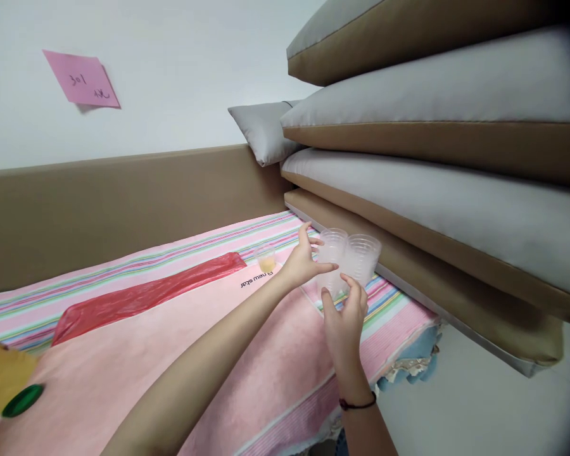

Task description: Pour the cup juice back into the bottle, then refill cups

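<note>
Two stacks of clear plastic cups, a left stack (331,250) and a right stack (362,256), stand side by side on the striped cloth by the cushions. My left hand (304,258) grips the left stack from its left side, thumb in front and the other fingers nearer the rim. Low at the front, my right hand (348,316) has its thumb and forefinger on either side of the left stack's base. A dark band circles the right wrist. Behind my left forearm, a clear cup (266,259) holds something yellowish.
A pink cloth (171,373) lies over the striped cover (266,231), with a red plastic bag (142,297) along it. A green round lid (23,400) and something yellow (0,377) are at left. Thick stacked cushions (432,183) rise at right, overhanging the cover. A pink note (83,79) is on the wall.
</note>
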`<move>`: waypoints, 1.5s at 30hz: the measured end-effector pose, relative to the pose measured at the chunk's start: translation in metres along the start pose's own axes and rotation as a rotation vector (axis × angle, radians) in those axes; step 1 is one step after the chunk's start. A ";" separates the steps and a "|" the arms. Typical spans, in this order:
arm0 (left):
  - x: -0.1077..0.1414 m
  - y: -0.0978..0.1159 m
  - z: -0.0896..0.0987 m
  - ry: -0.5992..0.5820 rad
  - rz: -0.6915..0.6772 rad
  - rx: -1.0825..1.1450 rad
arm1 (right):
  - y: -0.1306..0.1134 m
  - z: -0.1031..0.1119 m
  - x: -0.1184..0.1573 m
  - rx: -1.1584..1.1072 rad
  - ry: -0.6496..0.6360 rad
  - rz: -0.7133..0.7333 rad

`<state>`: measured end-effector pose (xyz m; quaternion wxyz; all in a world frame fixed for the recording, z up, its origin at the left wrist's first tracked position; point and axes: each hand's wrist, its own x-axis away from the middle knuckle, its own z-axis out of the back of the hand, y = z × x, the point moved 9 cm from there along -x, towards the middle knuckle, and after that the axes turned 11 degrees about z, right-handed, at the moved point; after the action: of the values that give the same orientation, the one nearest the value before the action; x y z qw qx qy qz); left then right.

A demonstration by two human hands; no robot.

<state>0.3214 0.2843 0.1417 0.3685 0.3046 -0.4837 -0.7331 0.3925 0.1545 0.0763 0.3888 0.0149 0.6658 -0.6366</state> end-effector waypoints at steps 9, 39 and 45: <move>0.051 0.056 0.068 0.108 -0.104 0.161 | -0.010 0.008 0.002 -0.073 0.059 0.003; 0.292 -0.098 0.141 0.282 0.277 -0.082 | -0.069 -0.052 0.095 -0.234 -0.372 0.293; 0.299 -0.106 0.144 0.287 0.251 -0.058 | -0.068 -0.059 0.104 -0.226 -0.419 0.304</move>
<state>0.0175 0.1325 0.0658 0.5307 0.3327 -0.4390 -0.6441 0.2555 0.1432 0.0704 0.6084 -0.0607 0.6277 -0.4818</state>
